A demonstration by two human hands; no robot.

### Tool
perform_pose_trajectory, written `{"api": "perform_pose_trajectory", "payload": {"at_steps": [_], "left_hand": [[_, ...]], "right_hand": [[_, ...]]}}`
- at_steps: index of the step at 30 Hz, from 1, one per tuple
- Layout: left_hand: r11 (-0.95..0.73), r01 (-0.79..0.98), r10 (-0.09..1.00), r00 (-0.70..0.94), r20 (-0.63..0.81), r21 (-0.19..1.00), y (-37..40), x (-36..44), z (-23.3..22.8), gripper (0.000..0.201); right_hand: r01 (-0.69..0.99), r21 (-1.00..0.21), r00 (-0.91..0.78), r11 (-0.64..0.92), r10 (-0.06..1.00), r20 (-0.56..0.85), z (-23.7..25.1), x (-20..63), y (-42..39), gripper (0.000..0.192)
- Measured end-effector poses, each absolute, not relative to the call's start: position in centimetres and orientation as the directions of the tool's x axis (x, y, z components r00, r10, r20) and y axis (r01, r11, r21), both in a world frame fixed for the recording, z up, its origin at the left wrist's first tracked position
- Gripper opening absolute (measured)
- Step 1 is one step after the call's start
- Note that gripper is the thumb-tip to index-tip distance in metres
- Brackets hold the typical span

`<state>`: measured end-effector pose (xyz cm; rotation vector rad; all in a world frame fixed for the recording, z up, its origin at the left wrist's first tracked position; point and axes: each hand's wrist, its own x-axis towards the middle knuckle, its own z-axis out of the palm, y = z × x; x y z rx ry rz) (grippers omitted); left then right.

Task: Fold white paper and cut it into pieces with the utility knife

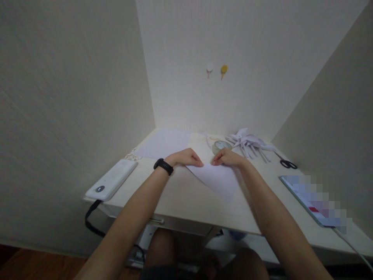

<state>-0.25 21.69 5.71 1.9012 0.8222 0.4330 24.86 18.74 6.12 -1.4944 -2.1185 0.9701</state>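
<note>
Both forearms reach mid-frame; left hand (186, 157) and right hand (229, 157) fingers pinch the folded white paper (217, 179) on the surface (180, 194).

Two hands (186, 157) (227, 157), two paper sheets (217, 179) (164, 143), two wall hooks (209, 68) (223, 70), one scissors (287, 162).

A pale desk (186, 202) stands in a cream-walled corner over wooden floor (35, 268).
</note>
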Motion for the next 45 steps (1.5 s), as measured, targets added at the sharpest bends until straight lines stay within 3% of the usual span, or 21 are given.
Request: {"api": "perform_pose_trajectory", "payload": {"at_steps": [4, 9, 20, 25, 28, 31, 34, 38, 45], "left_hand": [[-0.436, 0.446, 0.665, 0.745, -0.054, 0.781, 21.0, 0.5, 5.2, 0.014], [-0.444, 0.427, 0.631, 0.773, -0.063, 0.788, 20.9, 0.9, 5.0, 0.012], [-0.241, 0.438, 0.688, 0.707, -0.166, 0.866, 22.3, -2.0, 6.1, 0.006], [-0.227, 0.435, 0.71, 0.686, -0.158, 0.871, 22.7, -3.6, 6.4, 0.007], [-0.226, 0.436, 0.722, 0.676, -0.15, 0.871, 22.9, -3.8, 6.4, 0.008], [-0.225, 0.421, 0.714, 0.685, -0.146, 0.879, 23.0, -3.6, 6.4, 0.009], [-0.221, 0.383, 0.707, 0.696, -0.123, 0.897, 22.7, -3.2, 6.5, 0.011], [-0.213, 0.351, 0.711, 0.696, -0.102, 0.912, 22.3, -2.7, 6.6, 0.013], [-0.083, 0.357, 0.777, 0.608, -0.164, 0.93, 22.6, -3.7, 6.9, 0.014]], "right_hand": [[0.722, -0.648, -0.415, 0.242, 0.901, -0.127, 6.4, 24.3, 18.2, 0.018], [0.7, -0.648, -0.516, 0.301, 0.84, -0.168, 7.0, 23.6, 17.4, 0.022], [0.605, -0.789, -0.459, 0.107, 0.856, -0.237, 8.1, 25.4, 16.9, 0.02], [0.569, -0.822, -0.444, 0.019, 0.849, -0.288, 8.3, 27.9, 17.1, 0.021], [0.517, -0.856, -0.416, 0.016, 0.878, -0.235, 8.3, 29.3, 17.1, 0.025], [0.429, -0.902, -0.364, 0.038, 0.922, -0.135, 8.4, 29.6, 16.9, 0.04], [0.423, -0.904, -0.376, 0.055, 0.919, -0.12, 8.3, 28.7, 16.9, 0.053], [0.527, -0.84, -0.419, 0.127, 0.899, -0.127, 8.0, 27.4, 17.3, 0.039], [0.467, -0.884, -0.315, 0.02, 0.938, -0.145, 7.8, 29.1, 17.6, 0.027]]}}
